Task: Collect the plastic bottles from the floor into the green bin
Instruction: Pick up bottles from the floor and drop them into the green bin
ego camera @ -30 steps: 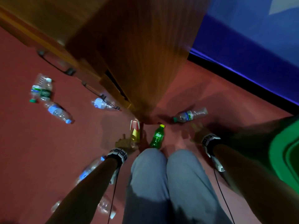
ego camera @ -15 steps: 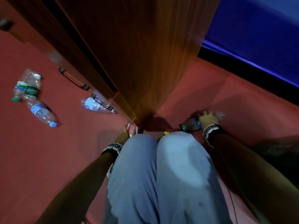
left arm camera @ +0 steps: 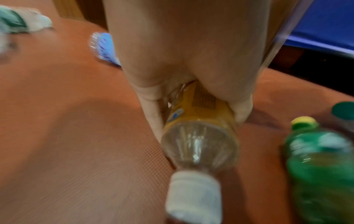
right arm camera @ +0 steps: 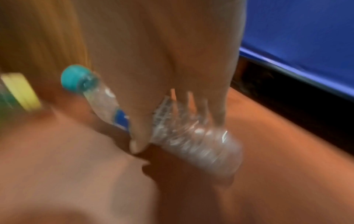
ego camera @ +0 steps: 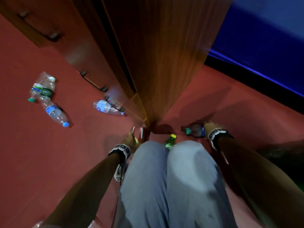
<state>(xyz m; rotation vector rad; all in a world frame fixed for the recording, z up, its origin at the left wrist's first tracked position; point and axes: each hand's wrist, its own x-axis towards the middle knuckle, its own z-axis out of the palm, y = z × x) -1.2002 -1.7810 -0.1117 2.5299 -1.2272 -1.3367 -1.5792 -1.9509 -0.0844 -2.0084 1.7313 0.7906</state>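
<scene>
My left hand (ego camera: 130, 138) grips a clear bottle with a yellow label (left arm camera: 199, 115) and a white cap (left arm camera: 193, 195), low over the red floor by the cabinet corner. Round a clear ribbed bottle (right arm camera: 191, 139) with a teal cap (right arm camera: 76, 78) curl the fingers of my right hand (ego camera: 209, 126); the head view shows that bottle (ego camera: 195, 130) right of the corner. A green bottle with a yellow cap (ego camera: 170, 142) stands between the two hands, just beyond my knees. The green bin is not in view.
Three more clear bottles lie on the floor at the left: two together (ego camera: 43, 89), one with a blue cap (ego camera: 56, 113) and one against the drawers (ego camera: 107, 107). A tall wooden cabinet (ego camera: 164, 63) rises straight ahead. A blue wall (ego camera: 271, 38) runs along the right.
Both hands reached down to the floor beside my knees. The right hand closed round the teal-capped bottle and the left round the yellow-labelled one. The bin slid out of view.
</scene>
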